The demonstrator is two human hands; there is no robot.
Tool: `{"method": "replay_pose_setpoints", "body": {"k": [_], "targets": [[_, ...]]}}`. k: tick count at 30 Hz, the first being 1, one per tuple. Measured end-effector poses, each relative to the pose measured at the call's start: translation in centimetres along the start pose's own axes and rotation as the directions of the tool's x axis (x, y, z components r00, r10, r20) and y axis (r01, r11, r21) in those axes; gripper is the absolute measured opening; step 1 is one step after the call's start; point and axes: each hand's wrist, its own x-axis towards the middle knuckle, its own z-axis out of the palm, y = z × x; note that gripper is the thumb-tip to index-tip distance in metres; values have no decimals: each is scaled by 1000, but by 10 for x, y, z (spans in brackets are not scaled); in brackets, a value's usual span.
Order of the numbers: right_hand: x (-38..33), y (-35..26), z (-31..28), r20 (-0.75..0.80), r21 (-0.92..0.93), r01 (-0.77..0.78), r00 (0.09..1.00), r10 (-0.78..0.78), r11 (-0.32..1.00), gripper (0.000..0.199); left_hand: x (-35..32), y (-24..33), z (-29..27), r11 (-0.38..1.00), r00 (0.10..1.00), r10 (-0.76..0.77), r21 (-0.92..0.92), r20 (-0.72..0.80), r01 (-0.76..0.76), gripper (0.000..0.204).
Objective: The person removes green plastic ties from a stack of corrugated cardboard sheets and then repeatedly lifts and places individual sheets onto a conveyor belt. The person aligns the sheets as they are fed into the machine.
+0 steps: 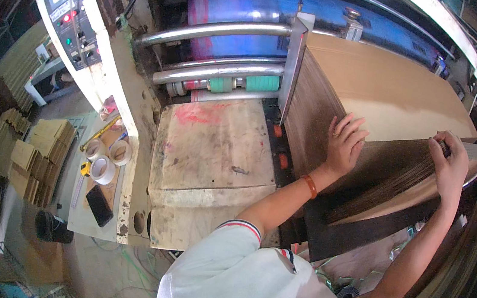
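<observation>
A tall stack of brown cardboard sheets (388, 78) stands in the machine's feed area at the right. My left hand (345, 146), with an orange-brown bangle on its wrist, rests against the stack's near edge, its fingers stretched out. In front leans a tilted bundle of cardboard sheets (395, 186), its layered edges slanting up to the right. My right hand (450, 163) is closed at the bundle's upper edge, with thumb and fingers bent around it. Something dark shows between those fingers, too small to make out.
An upright metal guide (295, 65) borders the stack beside the rollers (224, 31) and blue printing cylinder (240, 6). A control panel (69, 9) stands left. Tape rolls (102, 169) and a phone (99, 205) lie on a side table. More cardboard (448, 282) stands at right.
</observation>
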Motion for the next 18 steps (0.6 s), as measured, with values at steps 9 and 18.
{"method": "replay_pose_setpoints", "body": {"k": [9,18], "targets": [[2,17,5,37,14,-5,999,5,1000,18,-4,-2,3,999,1000,-13,-30,-8,12,20],[6,42,7,43,-30,-9,999,10,1000,19,-4,-3,6,999,999,-13,-49,-45,11,19]]}}
